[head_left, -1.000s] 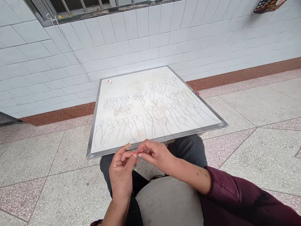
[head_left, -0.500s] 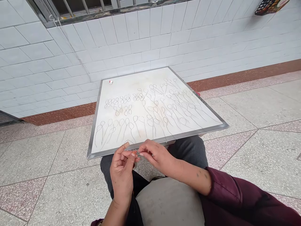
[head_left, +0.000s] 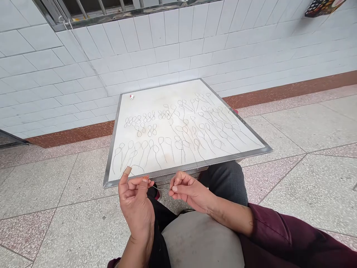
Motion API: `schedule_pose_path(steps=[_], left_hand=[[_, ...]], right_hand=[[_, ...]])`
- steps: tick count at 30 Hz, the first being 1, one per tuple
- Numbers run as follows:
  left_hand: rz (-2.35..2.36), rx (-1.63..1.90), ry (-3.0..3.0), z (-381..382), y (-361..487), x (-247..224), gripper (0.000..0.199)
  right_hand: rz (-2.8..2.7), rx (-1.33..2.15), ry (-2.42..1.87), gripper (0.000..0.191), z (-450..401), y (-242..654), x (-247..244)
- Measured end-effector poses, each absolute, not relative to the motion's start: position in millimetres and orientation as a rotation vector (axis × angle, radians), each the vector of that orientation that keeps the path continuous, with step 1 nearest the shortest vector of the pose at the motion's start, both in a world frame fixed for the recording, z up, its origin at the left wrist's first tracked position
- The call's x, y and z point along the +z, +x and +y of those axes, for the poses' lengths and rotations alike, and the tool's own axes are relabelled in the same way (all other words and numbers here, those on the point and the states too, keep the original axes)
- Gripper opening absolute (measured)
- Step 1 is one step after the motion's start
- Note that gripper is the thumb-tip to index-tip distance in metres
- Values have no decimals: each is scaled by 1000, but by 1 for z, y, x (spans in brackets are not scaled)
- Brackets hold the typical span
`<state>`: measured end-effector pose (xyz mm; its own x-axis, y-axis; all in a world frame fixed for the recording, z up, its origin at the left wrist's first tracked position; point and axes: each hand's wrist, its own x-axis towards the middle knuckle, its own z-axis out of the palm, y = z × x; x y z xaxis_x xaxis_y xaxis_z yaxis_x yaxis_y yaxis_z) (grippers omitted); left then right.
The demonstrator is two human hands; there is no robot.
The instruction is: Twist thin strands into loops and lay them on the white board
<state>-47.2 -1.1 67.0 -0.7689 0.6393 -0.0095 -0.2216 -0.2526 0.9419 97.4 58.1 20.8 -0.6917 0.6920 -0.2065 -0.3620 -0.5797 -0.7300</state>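
A thin wire (head_left: 158, 189) runs between my hands, with a round loop rising above my left fingers at the board's near edge. My left hand (head_left: 137, 201) pinches the loop's base between thumb and index finger; a tan wrap covers one raised fingertip. Around the wire's other end, the thumb and fingers of my right hand (head_left: 188, 190) are closed. Beyond them lies a white board (head_left: 150, 99) with a grey metal rim. Several looped wires with long tails (head_left: 156, 149) are spread on it, and several figure-eight wires (head_left: 139, 130) lie at its left middle.
A small red and white object (head_left: 132, 97) sits near the board's far left corner. White wall tiles (head_left: 167, 48) stand behind the board, under a barred window (head_left: 106, 9). My knees are beneath the near edge, above a speckled floor (head_left: 80, 223).
My hands have moved apart, the left one leftward with the loop and the right one slightly right and down. A stretch of wire now shows between them.
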Motion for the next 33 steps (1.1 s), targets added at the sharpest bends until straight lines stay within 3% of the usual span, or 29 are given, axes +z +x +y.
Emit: schedule_pose_path(steps=[4,10,20,24,33], left_hand=[[1461,2065,524,0,-46,66,56],[1476,2094,521,9,-47,66,53],[1449,2110,525,31,-47,65,52],[1442,2113,524,39,-48,64,51],[1453,2082,552,46,-43,59,52]], right_hand=[[-1178,2045,-621,38,58,98,19],[-1954,1147,-745,19,64,104,12],[-2381,508,-706,28,61,108,4],[-2476,399,-767,30,57,105,4],[-2324,618,-685,21,69,110,-10]])
